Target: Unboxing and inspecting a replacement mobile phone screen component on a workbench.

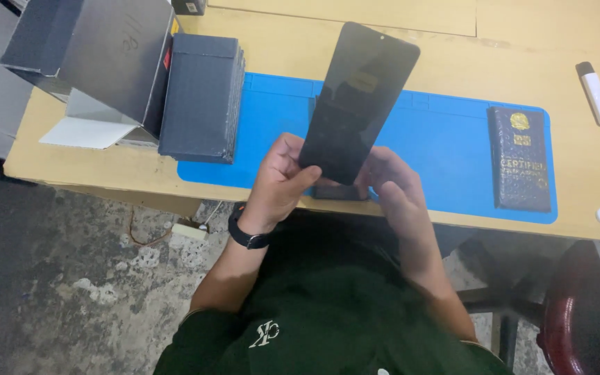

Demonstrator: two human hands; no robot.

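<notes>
Holding one dark glass panel (355, 104), two hands: left (279, 182), right (394, 184)

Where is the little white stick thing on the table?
In the head view, the white stick lies on the bare wooden table at the far right, just beyond the blue mat and up-right of the dark blue packet.

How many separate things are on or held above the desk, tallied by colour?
Black or dark: 3 – phone screen panel in both hands, stack of dark sheets, dark booklet
Blue: 1 – work mat
Grey: 1 – open box
White: 1 – small stick
Total: 6
</notes>
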